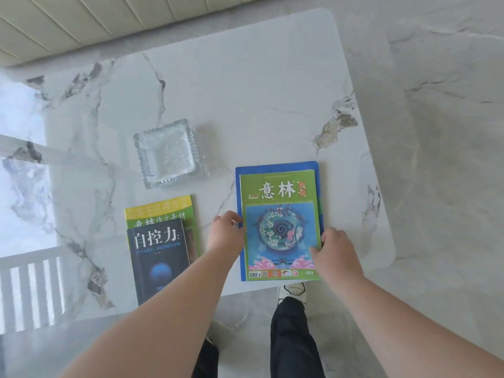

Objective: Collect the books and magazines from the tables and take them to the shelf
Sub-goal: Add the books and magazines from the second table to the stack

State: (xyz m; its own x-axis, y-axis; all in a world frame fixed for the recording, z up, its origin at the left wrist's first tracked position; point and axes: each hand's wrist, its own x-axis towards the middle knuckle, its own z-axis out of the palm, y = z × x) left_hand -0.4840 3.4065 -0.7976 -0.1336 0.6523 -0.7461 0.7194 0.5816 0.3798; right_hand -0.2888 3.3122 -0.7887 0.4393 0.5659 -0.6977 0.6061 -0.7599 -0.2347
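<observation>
Left hand (226, 232) and right hand (336, 248), fingers curled, grip opposite edges of green magazine (281, 227) atop blue book (275, 168), right of table (245, 91).

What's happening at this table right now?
A person has both hands on the green magazine lying on a blue book: the left hand at its left edge, the right hand at its right edge. A dark book on another green magazine lies untouched beside a glass ashtray.
</observation>
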